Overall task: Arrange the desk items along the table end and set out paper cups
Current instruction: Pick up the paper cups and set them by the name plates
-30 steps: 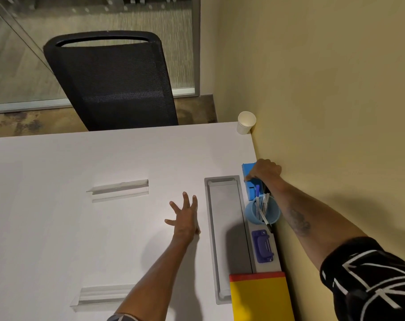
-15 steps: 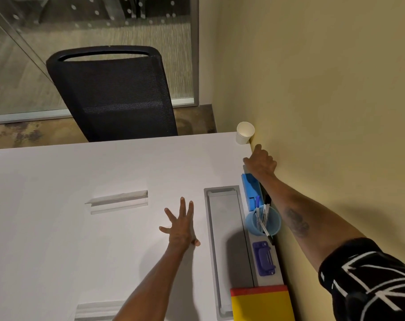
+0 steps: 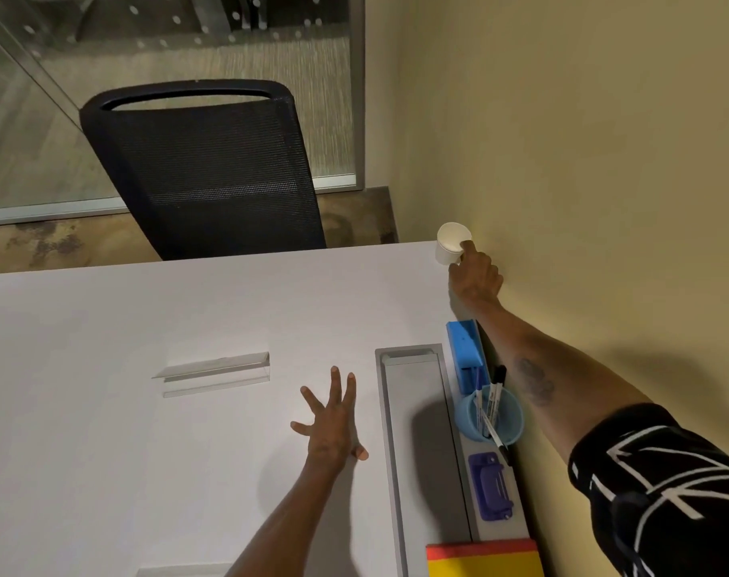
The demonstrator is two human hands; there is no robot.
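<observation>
The white paper cup [image 3: 452, 247] was seen at the far corner of the white table [image 3: 146, 410], just beside the yellow wall [image 3: 583, 160]. The right hand [image 3: 475, 276] was stretched to it, and one finger was placed on the rim with the thumb against the side; whether the cup was really pinched could not be told. The left hand [image 3: 333, 422] was held over the table with all fingers spread apart, nothing in it. Along the wall edge a blue stapler [image 3: 464, 356], a blue pen holder [image 3: 489, 414] with markers and a purple hole punch [image 3: 491, 485] were lined up, next to a grey cable tray [image 3: 421, 443].
</observation>
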